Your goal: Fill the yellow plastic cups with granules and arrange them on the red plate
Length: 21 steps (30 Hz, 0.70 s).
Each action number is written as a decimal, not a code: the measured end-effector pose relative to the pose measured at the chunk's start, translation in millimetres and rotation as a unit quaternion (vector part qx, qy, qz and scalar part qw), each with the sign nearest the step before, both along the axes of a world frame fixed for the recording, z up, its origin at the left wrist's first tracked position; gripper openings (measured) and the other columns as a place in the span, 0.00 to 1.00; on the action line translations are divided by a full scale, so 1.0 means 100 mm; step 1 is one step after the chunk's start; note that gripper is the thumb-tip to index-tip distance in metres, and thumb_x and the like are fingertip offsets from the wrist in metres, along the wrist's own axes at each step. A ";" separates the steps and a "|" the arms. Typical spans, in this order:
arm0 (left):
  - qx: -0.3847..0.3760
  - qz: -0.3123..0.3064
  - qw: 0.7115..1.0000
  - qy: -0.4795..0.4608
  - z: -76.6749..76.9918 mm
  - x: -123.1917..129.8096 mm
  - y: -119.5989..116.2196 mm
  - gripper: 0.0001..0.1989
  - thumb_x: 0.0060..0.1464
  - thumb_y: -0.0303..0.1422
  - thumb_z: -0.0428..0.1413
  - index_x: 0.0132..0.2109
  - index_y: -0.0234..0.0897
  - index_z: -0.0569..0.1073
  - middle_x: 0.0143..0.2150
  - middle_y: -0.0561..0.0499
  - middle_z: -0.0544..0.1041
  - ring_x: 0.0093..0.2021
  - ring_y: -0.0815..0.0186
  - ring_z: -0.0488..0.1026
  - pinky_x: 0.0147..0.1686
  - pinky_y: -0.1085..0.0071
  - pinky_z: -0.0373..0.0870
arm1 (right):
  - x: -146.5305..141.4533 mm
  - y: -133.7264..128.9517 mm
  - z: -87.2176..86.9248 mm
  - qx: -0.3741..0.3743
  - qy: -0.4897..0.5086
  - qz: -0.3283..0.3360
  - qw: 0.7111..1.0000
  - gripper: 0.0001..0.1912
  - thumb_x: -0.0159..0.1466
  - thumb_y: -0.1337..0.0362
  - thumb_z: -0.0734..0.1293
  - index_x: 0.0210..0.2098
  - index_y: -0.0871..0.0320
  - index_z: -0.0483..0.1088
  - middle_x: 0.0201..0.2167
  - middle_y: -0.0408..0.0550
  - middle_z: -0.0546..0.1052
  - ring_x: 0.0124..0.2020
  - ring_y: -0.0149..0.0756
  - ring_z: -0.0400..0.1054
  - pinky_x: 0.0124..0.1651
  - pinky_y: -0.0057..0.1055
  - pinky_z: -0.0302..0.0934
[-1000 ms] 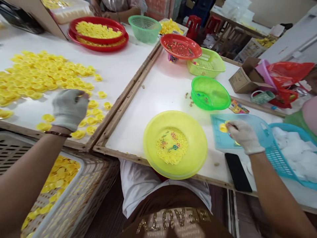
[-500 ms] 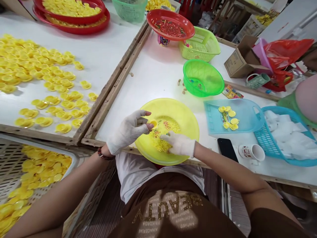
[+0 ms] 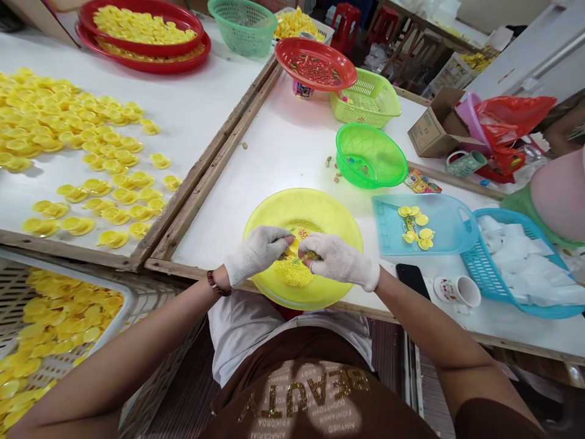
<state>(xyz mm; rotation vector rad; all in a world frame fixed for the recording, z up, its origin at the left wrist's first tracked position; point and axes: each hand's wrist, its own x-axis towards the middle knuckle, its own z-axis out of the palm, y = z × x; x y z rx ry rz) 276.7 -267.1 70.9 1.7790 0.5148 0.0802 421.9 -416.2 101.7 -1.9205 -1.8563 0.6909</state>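
Observation:
My left hand [image 3: 262,251], in a white fingertip-less glove, pinches a small yellow plastic case [image 3: 294,245] with a round cup shape. Close beside it, my right hand [image 3: 340,259], gloved the same way, has its fingers drawn together over small bits that I cannot make out. Both hands are above a wide yellow basin [image 3: 301,201]. Inside the basin lies a heap of tiny yellow pieces [image 3: 292,273], with some reddish and coloured bits [image 3: 302,233] behind the hands.
Many yellow cases [image 3: 68,122] spread over the left table, with more in a crate [image 3: 114,311] below. Right of the basin are a blue tray [image 3: 439,213], phone [image 3: 412,281], mug [image 3: 457,291] and blue basket [image 3: 475,262]. Behind stands a green bowl [image 3: 370,134].
My right hand has risen from the heap in the basin and come up to my left hand. The left hand, still with the yellow case, has moved slightly right and down. The view has shifted slightly.

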 end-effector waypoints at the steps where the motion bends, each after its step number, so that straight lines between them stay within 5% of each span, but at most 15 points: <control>1: -0.022 -0.013 1.000 0.004 -0.01 0.02 -0.02 0.16 0.57 0.41 0.53 0.34 0.33 0.77 0.30 0.48 0.78 0.29 0.65 0.75 0.32 0.70 0.74 | -0.02 0.01 0.05 0.018 -0.004 -0.006 1.000 0.09 0.61 0.75 0.64 0.38 0.60 0.73 0.37 0.48 0.75 0.39 0.34 0.68 0.47 0.33 0.63; 10: -0.141 0.000 0.990 0.004 -0.07 0.03 -0.07 0.19 0.56 0.45 0.57 0.41 0.30 0.78 0.32 0.47 0.77 0.31 0.66 0.75 0.37 0.68 0.76 | 0.10 -0.03 0.07 0.091 -0.024 -0.048 0.994 0.08 0.65 0.74 0.64 0.42 0.59 0.72 0.40 0.49 0.76 0.44 0.36 0.69 0.49 0.34 0.64; 13: -0.187 0.018 0.982 -0.012 -0.06 -0.01 -0.05 0.19 0.55 0.44 0.60 0.45 0.31 0.78 0.36 0.47 0.78 0.34 0.67 0.76 0.40 0.69 0.77 | 0.17 -0.07 -0.06 -0.036 -0.096 -0.049 0.994 0.09 0.66 0.74 0.61 0.40 0.60 0.73 0.39 0.50 0.77 0.43 0.36 0.70 0.49 0.33 0.63; 17: -0.266 0.026 0.963 -0.042 -0.01 -0.04 -0.05 0.19 0.53 0.43 0.63 0.46 0.33 0.77 0.41 0.47 0.78 0.37 0.67 0.77 0.43 0.67 0.79 | 0.13 -0.08 -0.28 -0.234 -0.205 -0.072 0.948 0.12 0.64 0.70 0.66 0.47 0.62 0.74 0.44 0.59 0.76 0.43 0.45 0.72 0.44 0.38 0.64; 21: -0.213 0.067 0.974 -0.033 0.02 -0.02 -0.07 0.18 0.53 0.44 0.63 0.39 0.31 0.75 0.37 0.48 0.77 0.34 0.66 0.77 0.40 0.66 0.80 | 0.08 -0.09 -0.26 -0.225 -0.186 -0.065 0.954 0.11 0.65 0.64 0.68 0.45 0.61 0.74 0.44 0.58 0.77 0.42 0.44 0.72 0.43 0.37 0.62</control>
